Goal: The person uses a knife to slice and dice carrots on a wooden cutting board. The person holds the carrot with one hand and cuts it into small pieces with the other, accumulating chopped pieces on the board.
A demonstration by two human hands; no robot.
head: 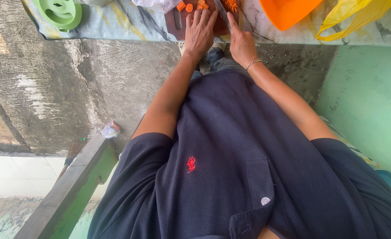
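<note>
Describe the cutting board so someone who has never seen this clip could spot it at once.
Start at the marbled counter along the top of the view. Near its middle, under both hands, lies the dark reddish-brown wooden cutting board, with the left hand flat on it and the right hand at its edge. Unlike the green plastic item and the orange bowl to either side, it carries orange carrot pieces.

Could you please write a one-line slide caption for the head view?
Left hand flat on a cutting board among carrot pieces; right hand grips a knife.
</note>
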